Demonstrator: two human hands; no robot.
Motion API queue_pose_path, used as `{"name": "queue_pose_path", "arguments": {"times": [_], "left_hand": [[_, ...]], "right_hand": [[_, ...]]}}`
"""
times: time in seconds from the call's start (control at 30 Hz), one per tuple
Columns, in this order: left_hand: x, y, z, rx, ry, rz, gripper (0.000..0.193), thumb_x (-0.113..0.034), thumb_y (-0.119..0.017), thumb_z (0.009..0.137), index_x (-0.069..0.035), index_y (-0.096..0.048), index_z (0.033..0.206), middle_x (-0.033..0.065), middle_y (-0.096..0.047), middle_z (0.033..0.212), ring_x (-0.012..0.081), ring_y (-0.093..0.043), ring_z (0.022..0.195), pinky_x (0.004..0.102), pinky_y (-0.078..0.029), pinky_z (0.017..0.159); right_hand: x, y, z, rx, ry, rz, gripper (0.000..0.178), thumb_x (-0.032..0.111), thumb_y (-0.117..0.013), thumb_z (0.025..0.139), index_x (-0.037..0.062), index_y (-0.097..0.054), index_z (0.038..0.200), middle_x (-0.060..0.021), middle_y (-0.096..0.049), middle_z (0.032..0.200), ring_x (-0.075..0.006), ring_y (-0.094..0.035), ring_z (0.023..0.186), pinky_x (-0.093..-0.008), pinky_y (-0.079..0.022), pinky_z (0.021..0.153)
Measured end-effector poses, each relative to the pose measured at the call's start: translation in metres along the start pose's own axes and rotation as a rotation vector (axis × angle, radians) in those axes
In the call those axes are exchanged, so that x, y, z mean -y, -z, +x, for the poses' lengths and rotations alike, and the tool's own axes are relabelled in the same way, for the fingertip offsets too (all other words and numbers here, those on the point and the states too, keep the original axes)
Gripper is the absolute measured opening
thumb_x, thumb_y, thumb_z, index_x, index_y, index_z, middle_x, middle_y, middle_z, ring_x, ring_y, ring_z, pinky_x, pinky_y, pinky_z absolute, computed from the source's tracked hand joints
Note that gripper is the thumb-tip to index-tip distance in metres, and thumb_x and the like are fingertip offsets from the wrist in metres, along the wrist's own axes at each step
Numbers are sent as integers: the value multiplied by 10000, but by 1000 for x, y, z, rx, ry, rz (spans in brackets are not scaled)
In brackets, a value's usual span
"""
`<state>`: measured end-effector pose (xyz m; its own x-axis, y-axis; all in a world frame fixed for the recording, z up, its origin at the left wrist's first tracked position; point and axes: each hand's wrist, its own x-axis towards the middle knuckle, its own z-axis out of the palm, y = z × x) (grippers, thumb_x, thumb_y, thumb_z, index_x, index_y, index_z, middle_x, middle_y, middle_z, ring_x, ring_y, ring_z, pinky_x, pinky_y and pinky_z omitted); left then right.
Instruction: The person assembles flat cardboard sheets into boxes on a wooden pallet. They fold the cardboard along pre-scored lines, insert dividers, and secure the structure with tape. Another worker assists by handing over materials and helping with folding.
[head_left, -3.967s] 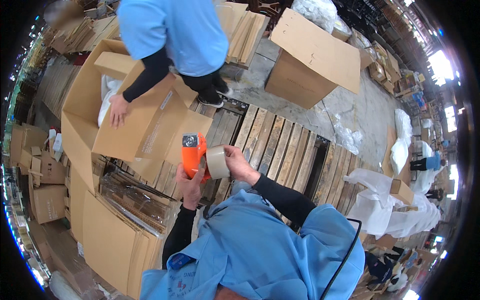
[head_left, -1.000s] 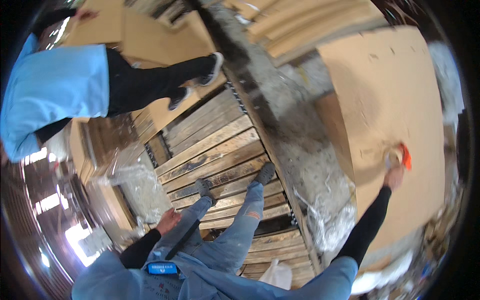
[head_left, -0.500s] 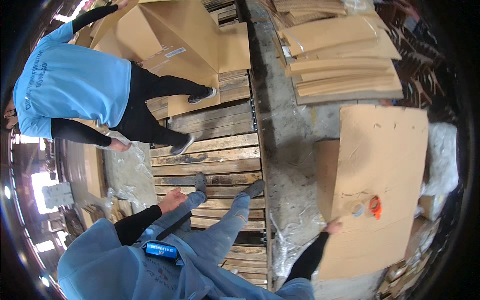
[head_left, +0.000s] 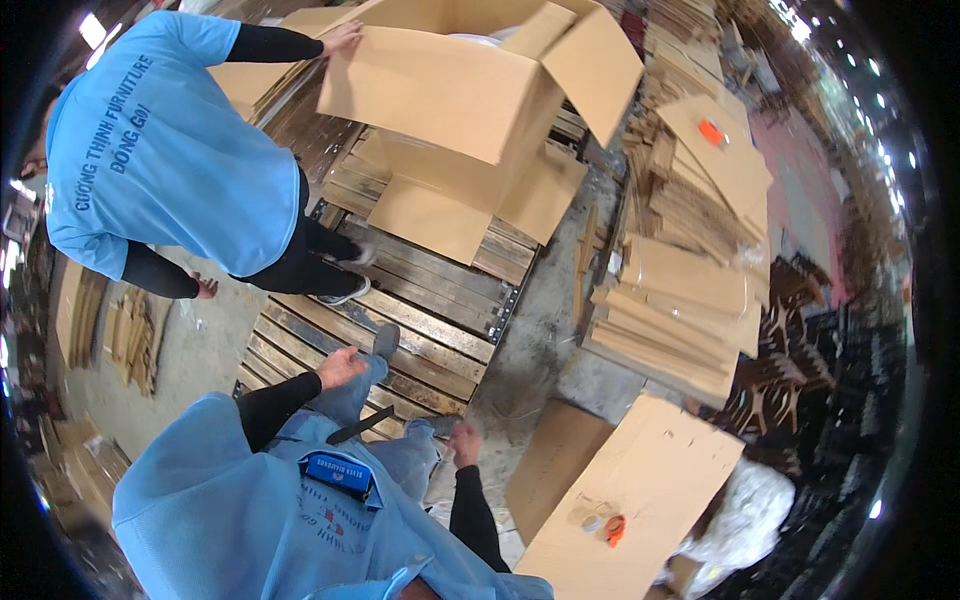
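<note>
Standing on wooden slats (head_left: 440, 358) beside concrete warehouse floor (head_left: 528, 335), you have left hand (head_left: 342, 368) and right hand (head_left: 464, 443) both empty; one orange tape dispenser (head_left: 615, 530) lies atop one brown box (head_left: 655, 470) to your right; one co-worker (head_left: 175, 150) touches one open carton (head_left: 440, 90).

To my right I see stacked flat cardboard (head_left: 690, 275), an orange object (head_left: 711, 131) near its far edge, brown frames (head_left: 797, 288) past its right edge; left, strips (head_left: 130, 338) on the floor (head_left: 205, 345).
</note>
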<state>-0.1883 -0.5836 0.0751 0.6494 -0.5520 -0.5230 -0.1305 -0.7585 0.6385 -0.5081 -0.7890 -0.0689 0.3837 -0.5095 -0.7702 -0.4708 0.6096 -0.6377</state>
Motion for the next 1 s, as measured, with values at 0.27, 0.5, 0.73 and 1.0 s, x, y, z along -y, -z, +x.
{"name": "queue_pose_path", "arguments": {"times": [0.27,0.5,0.73,1.0], "left_hand": [[62,93,60,-54,186,-78,374,-316,-705,814,24,-558,862,178,-659,758,275,-669,746,408,-504,658],[134,206,160,-389,236,-301,570,-342,-689,811,82,-557,1168,208,-672,841,321,-671,819,428,-503,723],[155,305,170,-589,403,-560,607,-274,-668,848,84,-479,1301,187,-703,946,266,-674,923,360,-502,818],[168,273,98,-739,475,-615,408,-241,-681,839,66,-559,1078,132,-685,840,182,-647,786,340,-488,671]], "right_hand": [[276,13,71,-199,364,-96,262,211,-629,913,35,-607,1106,-25,-602,803,-121,-586,675,-274,-498,509],[471,-148,89,-255,507,-43,381,223,-657,900,16,-584,1211,-34,-626,951,-129,-596,830,-291,-510,670],[621,-378,104,61,1034,-403,522,164,-628,912,-73,-450,1342,-236,-489,1365,-287,-482,1273,-371,-398,1052],[741,-548,160,-38,1393,-887,590,328,-636,891,-43,-477,1322,-219,-539,1281,-388,-461,1238,-454,-332,1074]]}}
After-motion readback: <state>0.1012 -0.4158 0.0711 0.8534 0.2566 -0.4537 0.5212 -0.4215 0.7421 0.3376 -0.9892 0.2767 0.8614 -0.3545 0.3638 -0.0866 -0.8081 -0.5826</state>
